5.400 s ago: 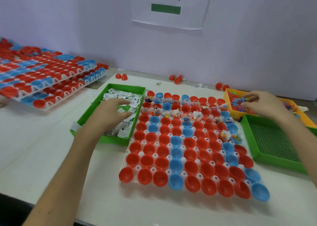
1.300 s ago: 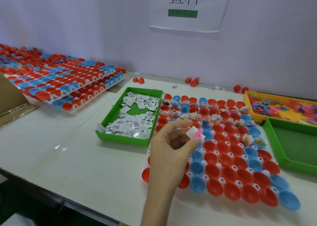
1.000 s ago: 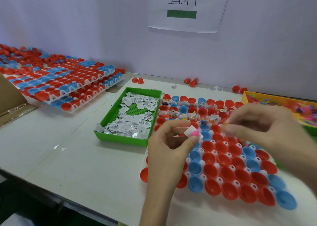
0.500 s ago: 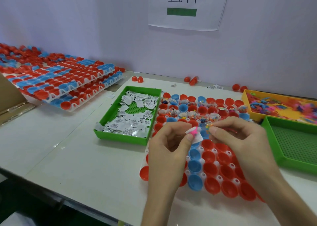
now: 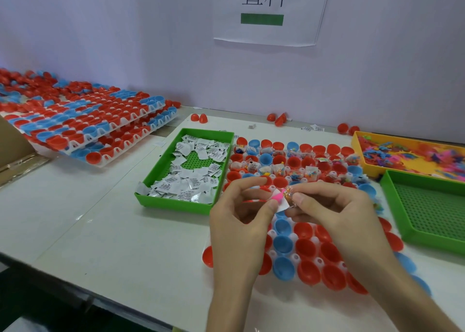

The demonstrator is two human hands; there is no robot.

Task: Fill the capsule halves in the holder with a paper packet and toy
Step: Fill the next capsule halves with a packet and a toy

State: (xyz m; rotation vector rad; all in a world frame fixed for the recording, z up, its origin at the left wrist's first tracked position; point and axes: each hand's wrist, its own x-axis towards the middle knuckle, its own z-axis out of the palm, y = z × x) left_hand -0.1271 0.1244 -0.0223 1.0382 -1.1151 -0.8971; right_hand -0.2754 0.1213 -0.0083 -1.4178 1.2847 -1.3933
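While hands meet, they pinch packet, seemingly toy.

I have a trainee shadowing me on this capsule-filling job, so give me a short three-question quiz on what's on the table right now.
1. True or false: the right hand lies flat and empty on the white table.
2. The left hand pinches: A) a white paper packet with a pink plastic toy; B) a red capsule half; C) nothing.
3. Fill in: the loose white paper packets lie in the ___ plastic tray left of the white holder of red and blue capsule halves.
Key: 1 false, it pinches a small orange toy; 2 A; 3 green.
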